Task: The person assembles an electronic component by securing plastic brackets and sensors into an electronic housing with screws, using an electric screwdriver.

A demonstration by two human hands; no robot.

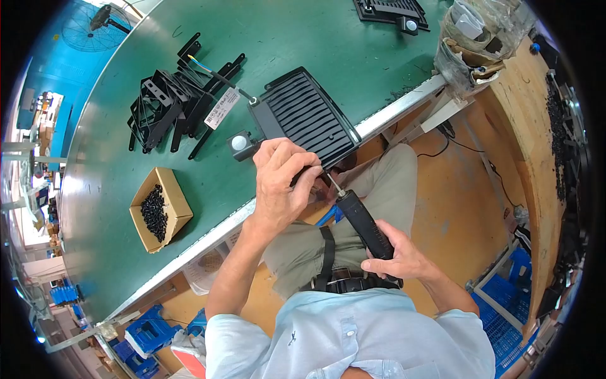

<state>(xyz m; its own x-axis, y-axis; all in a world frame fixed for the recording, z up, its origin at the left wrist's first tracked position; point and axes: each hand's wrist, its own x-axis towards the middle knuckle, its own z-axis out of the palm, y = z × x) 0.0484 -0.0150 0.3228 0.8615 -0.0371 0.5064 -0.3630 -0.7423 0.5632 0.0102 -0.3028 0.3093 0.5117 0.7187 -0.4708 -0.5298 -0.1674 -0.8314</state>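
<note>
A black floodlight (306,114) with a ribbed back lies at the table's near edge. A sensor with a white dome (240,143) and a cable with a white label (222,107) are attached to it. My left hand (282,180) is at the light's near side, thumb and fingers pinched together. What they pinch is hidden. My right hand (399,254) grips a black electric screwdriver (365,224) over my lap. Its bit points up toward the light's near corner, close to my left fingertips. Whether the bit touches a screw cannot be made out.
Black metal brackets (167,107) lie piled on the green table (214,170). A cardboard box (178,208) of small black screws stands nearer me. Another floodlight (394,11) is at the far side. A plastic-wrapped container (470,47) hangs at the table edge on the right.
</note>
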